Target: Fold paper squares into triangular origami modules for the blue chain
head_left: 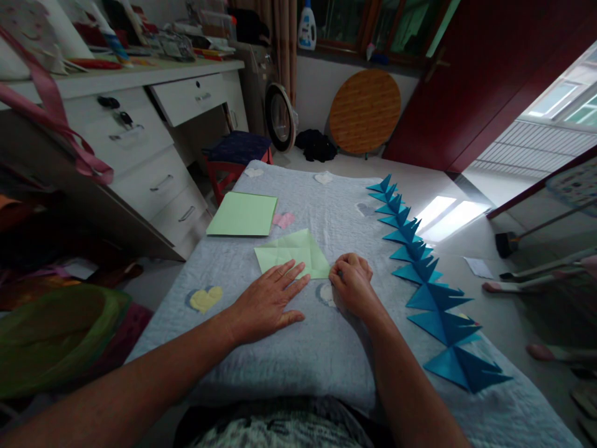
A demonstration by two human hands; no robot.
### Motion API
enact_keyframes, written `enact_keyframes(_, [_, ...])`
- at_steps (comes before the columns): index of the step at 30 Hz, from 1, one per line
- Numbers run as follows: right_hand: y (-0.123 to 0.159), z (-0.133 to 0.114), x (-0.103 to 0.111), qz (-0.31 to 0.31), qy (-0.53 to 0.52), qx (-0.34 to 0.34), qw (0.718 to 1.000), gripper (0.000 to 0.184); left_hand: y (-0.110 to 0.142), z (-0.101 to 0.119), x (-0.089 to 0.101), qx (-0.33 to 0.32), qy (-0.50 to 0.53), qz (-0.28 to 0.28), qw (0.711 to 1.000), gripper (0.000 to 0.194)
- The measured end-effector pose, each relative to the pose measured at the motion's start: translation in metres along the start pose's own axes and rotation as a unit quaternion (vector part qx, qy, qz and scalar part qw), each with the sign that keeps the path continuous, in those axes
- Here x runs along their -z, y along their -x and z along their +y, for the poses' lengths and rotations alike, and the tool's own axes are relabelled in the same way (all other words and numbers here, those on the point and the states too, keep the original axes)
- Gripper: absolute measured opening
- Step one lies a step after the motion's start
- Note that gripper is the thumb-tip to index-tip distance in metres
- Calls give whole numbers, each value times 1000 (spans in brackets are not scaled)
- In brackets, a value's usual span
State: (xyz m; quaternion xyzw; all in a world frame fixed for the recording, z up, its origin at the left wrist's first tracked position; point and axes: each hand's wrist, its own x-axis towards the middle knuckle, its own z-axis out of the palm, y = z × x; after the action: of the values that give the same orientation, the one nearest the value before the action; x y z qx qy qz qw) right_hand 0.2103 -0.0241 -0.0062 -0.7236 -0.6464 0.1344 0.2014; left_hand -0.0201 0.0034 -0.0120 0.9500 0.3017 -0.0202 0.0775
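A creased sheet of light green paper (298,246) lies on the cloth-covered table in front of me. My left hand (273,298) rests flat with spread fingers, its fingertips over the paper's near edge. At the paper's right corner, my right hand (352,277) is closed with bent fingers, pinching that corner. Behind and to the left sits a stack of square green paper (243,214). Along the right side runs a row of several folded blue paper cranes (436,295), with pointed wings.
The table's grey-blue cloth (326,367) carries heart and cloud patches. A red stool (240,152) with a dark cushion stands beyond its far left edge. White drawers (135,143) are at left, above a green-lined bin (51,330). A round wooden board (365,112) leans on the back wall.
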Motion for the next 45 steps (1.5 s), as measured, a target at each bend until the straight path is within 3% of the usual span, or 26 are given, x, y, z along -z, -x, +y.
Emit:
enact_keyframes(21, [0, -2, -1, 10, 35, -38, 999, 13, 2, 2, -3, 23, -12, 16, 1000, 77])
enact_keyframes(30, [-5, 12, 2, 74, -93, -69, 991, 25, 2, 1, -5, 20, -14, 16, 1000, 76])
enact_keyframes(35, [3, -10, 0, 120, -119, 49, 984, 16, 4, 1, -6, 14, -3, 40, 999, 74])
enact_keyframes(39, [9, -31, -10, 32, -152, 181, 971, 21, 5, 2, -5, 13, 2, 50, 999, 72])
enact_keyframes(42, [11, -35, -16, -26, -103, 207, 973, 28, 4, 3, -4, 13, 5, 46, 999, 73])
enact_keyframes(45, [12, -35, -19, -45, -32, 210, 976, 30, 5, 1, -3, 11, 8, 42, 999, 72])
